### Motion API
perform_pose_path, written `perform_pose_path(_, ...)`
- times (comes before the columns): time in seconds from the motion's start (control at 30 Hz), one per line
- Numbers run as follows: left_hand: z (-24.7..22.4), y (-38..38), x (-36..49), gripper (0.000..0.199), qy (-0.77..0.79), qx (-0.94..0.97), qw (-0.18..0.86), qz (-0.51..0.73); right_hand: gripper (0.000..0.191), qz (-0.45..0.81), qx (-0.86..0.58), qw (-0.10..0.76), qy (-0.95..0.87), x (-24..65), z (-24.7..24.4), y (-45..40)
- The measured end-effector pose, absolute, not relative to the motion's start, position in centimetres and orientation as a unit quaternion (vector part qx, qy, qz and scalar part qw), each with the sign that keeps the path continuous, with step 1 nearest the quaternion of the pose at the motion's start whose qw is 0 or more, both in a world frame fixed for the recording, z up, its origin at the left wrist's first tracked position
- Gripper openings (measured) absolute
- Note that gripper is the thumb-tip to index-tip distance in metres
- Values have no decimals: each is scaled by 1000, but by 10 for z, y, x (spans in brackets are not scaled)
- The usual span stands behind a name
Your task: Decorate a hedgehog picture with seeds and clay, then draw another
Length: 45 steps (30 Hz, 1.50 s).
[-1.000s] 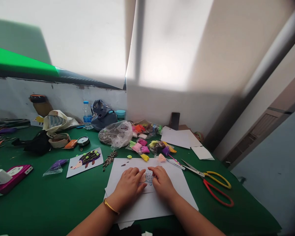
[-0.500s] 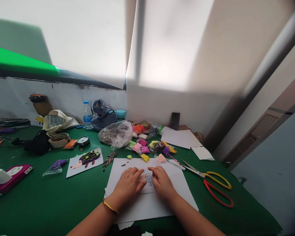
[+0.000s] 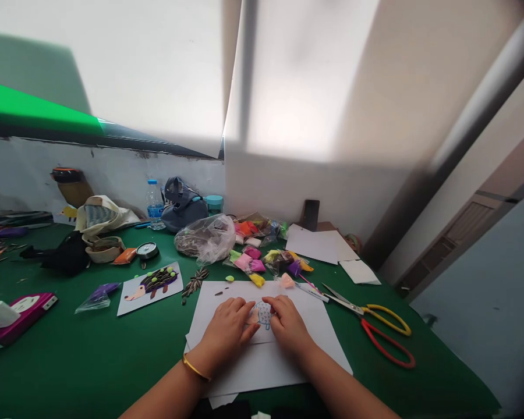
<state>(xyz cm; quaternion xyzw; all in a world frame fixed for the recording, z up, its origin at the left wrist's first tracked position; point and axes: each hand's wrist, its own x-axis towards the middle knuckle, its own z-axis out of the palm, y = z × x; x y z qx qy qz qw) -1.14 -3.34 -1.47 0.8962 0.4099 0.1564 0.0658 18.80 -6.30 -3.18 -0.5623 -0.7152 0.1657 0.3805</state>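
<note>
A sheet of white paper (image 3: 227, 361) lies in front of me with a drawing in blue line (image 3: 265, 312), a rounded body filled with small marks. A flat patch of peach clay (image 3: 254, 316) covers the drawing's left part. My left hand (image 3: 227, 326) rests over that patch, fingers spread and thumb apart, its fingertips at the clay. On the drawing's other side, my right hand (image 3: 289, 326) lies with loosely bent fingers, index finger and thumb apart at the drawing's edge. Neither hand visibly grips anything. Both palms hide parts of the sheet.
Large scissors (image 3: 362, 311) lie open at the right. A pen (image 3: 312, 292), a peach clay lump (image 3: 287, 281) and bagged coloured clay (image 3: 248, 260) sit beyond the paper. Left of it are sunflower seeds (image 3: 195, 283) and a hedgehog picture (image 3: 151, 287).
</note>
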Motion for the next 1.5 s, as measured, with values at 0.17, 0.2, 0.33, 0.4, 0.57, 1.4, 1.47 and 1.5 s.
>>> perform_pose_path(0.17,-7,-36,-11,26,400,901,72,151,53,167,-565,383,-712,188,-32,-63)
perform_pose_path(0.2,-6,-37,-11,24,398,902,74,151,54,168,-565,381,-712,188,-32,-63)
perform_pose_path(0.33,-4,-37,-11,22,396,901,77,158,50,164,-561,369,-723,187,-29,-65)
perform_pose_path(0.4,-3,-38,-12,22,395,901,82,160,50,155,-558,353,-735,185,-27,-67)
perform_pose_path(0.57,-5,-39,-13,32,400,898,95,158,50,119,-563,301,-761,180,-24,-70)
perform_pose_path(1.4,-17,-35,-15,63,416,884,112,180,45,78,-545,295,-781,179,-25,-78)
perform_pose_path(1.47,-15,-35,-14,63,420,884,112,173,44,76,-543,292,-784,179,-24,-78)
perform_pose_path(1.5,-14,-36,-13,62,422,883,112,171,45,73,-542,292,-785,179,-24,-79)
